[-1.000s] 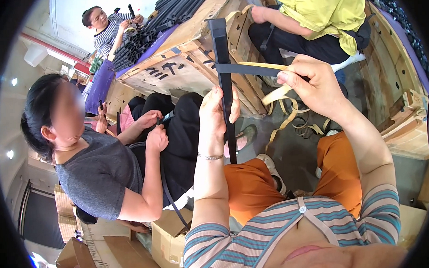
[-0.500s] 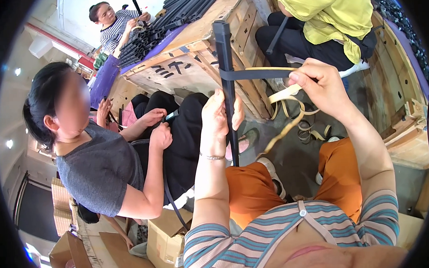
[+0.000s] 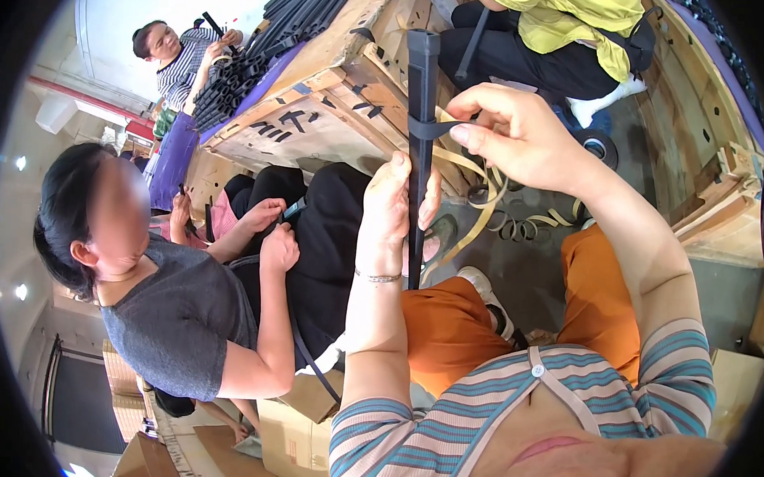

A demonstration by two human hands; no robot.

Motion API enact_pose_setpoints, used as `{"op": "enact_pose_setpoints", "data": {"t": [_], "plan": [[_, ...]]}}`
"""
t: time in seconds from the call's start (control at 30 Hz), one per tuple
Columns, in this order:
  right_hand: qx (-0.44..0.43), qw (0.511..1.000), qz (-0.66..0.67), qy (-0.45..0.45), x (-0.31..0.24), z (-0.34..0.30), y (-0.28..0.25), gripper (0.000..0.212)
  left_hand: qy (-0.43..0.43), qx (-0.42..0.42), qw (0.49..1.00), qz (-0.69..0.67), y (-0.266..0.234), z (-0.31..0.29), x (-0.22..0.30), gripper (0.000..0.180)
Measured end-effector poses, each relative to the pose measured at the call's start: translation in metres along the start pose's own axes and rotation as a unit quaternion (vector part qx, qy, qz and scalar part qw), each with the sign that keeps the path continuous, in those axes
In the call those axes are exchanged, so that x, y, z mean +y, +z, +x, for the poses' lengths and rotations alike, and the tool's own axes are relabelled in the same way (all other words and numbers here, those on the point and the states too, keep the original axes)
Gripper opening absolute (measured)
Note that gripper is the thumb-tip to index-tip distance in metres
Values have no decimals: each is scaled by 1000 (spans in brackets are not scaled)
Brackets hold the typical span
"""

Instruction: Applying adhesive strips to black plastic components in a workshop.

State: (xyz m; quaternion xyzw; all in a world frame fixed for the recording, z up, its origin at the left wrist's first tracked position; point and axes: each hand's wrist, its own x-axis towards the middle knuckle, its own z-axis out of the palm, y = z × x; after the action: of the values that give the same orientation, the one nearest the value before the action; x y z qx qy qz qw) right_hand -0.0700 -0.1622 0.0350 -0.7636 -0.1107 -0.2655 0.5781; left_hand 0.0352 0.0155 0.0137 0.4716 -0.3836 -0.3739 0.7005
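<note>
My left hand [image 3: 388,206] is wrapped round the middle of a long black bar [image 3: 422,73], which stands nearly upright with its lower end by my knee. A dark strip of tape [image 3: 441,130] lies round the bar above that hand. Its short loose end is pinched between the thumb and forefinger of my right hand [image 3: 530,141], close to the bar. From there a cream backing strip [image 3: 476,227] hangs in loose curls toward the floor, partly behind the bar and my left hand.
A co-worker in a grey top [image 3: 178,309] sits close on my left. Ahead stands a wooden crate [image 3: 269,141] with a pile of black bars [image 3: 254,81]. A person in yellow [image 3: 559,18] sits at the far right. A cardboard box [image 3: 292,443] stands at lower left; a tape roll [image 3: 599,151] lies on the floor.
My right hand has come left to the bar, and the stretched tape is now mostly laid round it. The bar has shifted slightly right. The backing curls hang differently.
</note>
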Motion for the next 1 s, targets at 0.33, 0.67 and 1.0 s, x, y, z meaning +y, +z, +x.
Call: {"op": "enact_pose_setpoints", "data": {"t": [0.33,0.67,1.0], "plan": [[61,991,-107,-55,-10,1,13,11,1,-10,1000,18,2,-1,0,57],[93,981,-48,164,41,29,7,22,-36,-165,984,-60,22,7,-1,56],[-68,956,282,-38,-4,20,14,37,-34,-209,946,-247,5,24,-19,55]]}}
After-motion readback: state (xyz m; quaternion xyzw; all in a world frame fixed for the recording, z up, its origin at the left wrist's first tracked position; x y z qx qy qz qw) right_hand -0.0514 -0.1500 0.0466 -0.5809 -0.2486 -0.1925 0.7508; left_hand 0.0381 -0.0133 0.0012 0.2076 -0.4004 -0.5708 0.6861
